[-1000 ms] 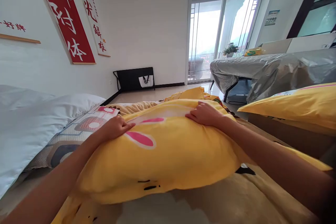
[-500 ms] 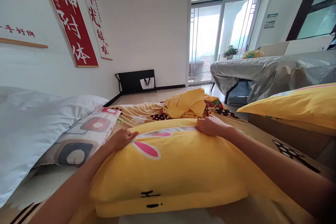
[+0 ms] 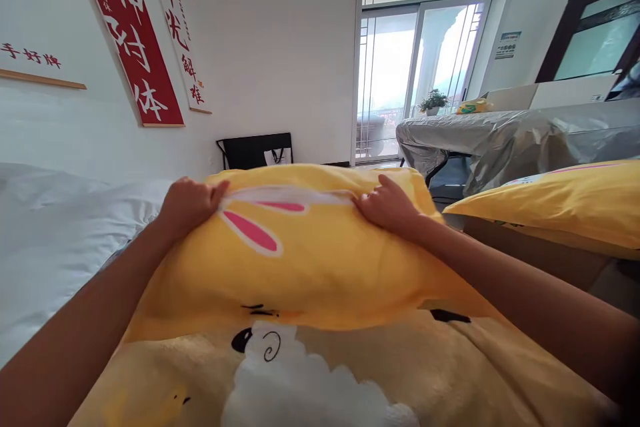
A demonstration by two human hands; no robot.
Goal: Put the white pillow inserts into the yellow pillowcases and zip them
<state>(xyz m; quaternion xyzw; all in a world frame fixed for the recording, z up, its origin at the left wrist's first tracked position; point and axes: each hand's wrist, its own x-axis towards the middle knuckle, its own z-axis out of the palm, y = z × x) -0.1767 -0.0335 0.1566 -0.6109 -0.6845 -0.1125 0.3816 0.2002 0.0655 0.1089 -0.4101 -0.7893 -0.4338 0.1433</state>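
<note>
My fingers of the left hand grasp the far edge of the yellow pillow, and my right hand clenches the same edge further right. The pillow is lifted above the bed blanket, with the white duvet at its left.

**Soft cloth, shiny sheeting**

The yellow pillow is showing a smooth, matt woven cloth cover, creasing where the left hand and right hand are pinching it. The blanket beneath is looking fleecy and slightly napped. The white duvet is reading as plain matt cotton. The grey sheeting over the table is gleaming like glossy plastic film.
</note>
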